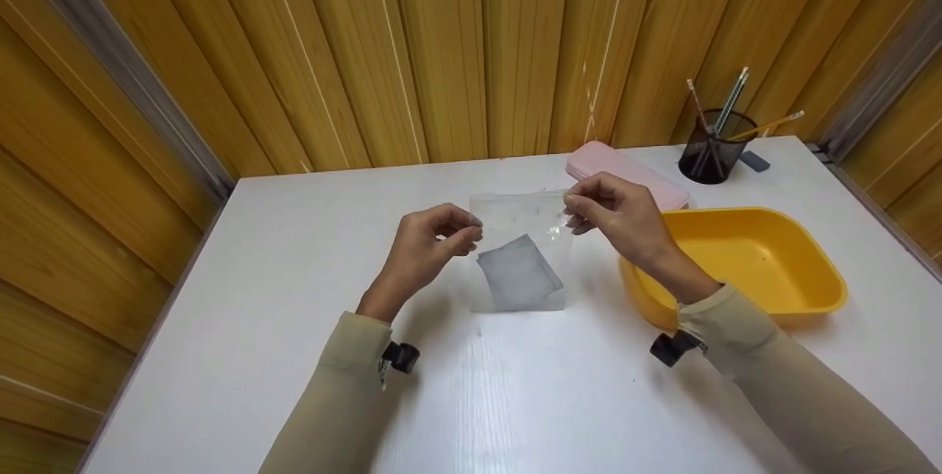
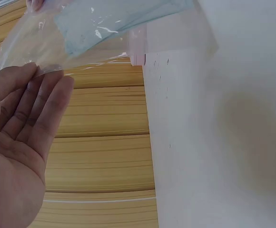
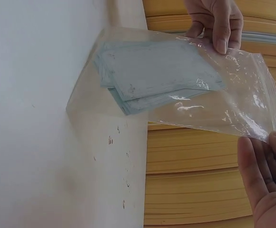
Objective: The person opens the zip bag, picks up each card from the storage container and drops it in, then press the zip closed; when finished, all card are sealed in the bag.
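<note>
A clear zip bag (image 1: pixel 519 224) with a few grey-blue cards (image 1: pixel 519 275) inside hangs upright over the middle of the white table (image 1: pixel 309 268). Its lower edge is close to the tabletop. My left hand (image 1: pixel 462 232) pinches the bag's top left corner. The top right corner is pinched by my right hand (image 1: pixel 578 210). In the left wrist view the bag (image 2: pixel 95 28) runs from the fingertips of the left hand (image 2: pixel 24 118). From the right wrist, the bag (image 3: pixel 185 90) stretches between the right hand (image 3: pixel 266 175) and the left hand (image 3: pixel 214 23).
A yellow plastic tub (image 1: pixel 795 297) sits right of the bag, under my right wrist. Behind it lie a pink case (image 1: pixel 618 165), a black mesh cup (image 1: pixel 715 149) with pencils and a small dark eraser (image 1: pixel 755 161). Wooden panels wall the table's far side.
</note>
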`<state>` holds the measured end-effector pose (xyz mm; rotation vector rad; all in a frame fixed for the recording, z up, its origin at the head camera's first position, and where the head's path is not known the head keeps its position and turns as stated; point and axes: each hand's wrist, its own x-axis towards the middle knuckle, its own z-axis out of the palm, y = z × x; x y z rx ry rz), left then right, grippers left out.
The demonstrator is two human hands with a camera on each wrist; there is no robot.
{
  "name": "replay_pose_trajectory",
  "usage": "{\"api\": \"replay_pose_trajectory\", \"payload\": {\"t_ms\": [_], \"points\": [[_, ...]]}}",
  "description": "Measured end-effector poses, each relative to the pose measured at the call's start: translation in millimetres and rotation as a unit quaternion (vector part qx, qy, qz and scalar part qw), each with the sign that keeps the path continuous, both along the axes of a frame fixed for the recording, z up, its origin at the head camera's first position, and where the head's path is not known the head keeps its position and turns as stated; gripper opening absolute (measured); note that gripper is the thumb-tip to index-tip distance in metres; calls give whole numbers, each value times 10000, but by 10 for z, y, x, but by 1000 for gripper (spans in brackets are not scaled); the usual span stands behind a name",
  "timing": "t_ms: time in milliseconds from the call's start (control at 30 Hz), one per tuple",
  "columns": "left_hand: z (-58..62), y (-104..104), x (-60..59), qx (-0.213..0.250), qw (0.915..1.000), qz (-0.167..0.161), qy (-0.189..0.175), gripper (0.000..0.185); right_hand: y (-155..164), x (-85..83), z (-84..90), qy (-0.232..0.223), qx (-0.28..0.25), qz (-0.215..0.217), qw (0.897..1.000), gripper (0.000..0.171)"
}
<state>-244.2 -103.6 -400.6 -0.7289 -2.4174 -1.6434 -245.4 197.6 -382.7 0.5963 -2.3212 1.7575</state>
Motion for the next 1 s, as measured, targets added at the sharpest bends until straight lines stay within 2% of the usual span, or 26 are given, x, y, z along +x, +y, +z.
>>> {"api": "replay_pose_trajectory", "payload": {"t_ms": [200,400,733,1000], "points": [[-50,-58,-19,549,9975,142,-417,7,-39,-40,-69,-251,255,120,9993,26],[-105,-107,-41,976,9917,283,-788,9,-108,-65,-184,-636,824,211,9943,26],[-261,-102,-89,917,9867,626,-1184,12,-219,-48,-356,-1087,974,-75,9893,24],[-363,-84,-82,795,9843,637,-1439,16,-253,-34,-474,-1375,947,-295,9855,23]]}}
